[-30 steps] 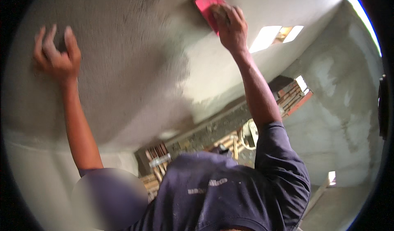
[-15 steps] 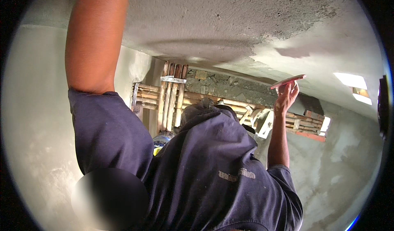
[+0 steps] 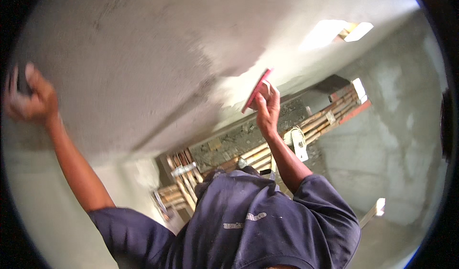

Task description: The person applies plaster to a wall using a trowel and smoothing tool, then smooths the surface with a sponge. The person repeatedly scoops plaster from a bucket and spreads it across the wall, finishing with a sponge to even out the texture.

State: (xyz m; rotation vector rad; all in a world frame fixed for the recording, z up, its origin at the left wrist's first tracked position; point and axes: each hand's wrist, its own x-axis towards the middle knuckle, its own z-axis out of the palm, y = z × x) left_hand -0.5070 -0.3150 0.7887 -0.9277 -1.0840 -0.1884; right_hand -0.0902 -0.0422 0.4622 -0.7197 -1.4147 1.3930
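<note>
Your right hand (image 3: 268, 107) is closed on the back of the pink float (image 3: 257, 91), which sits left of and below the bright window (image 3: 327, 32). It shows nearly edge-on; gripping it from behind probably leaves its flat face free (whether that face touches the wall (image 3: 143, 54), I can't tell). Your left hand (image 3: 36, 99) is far left of the window, thumb and fingers parted in a loose curl with nothing seen between them, perhaps raised there for balance. Well below and left of the window, a pale band crosses some poles (image 3: 185, 183), likely binding them together.
</note>
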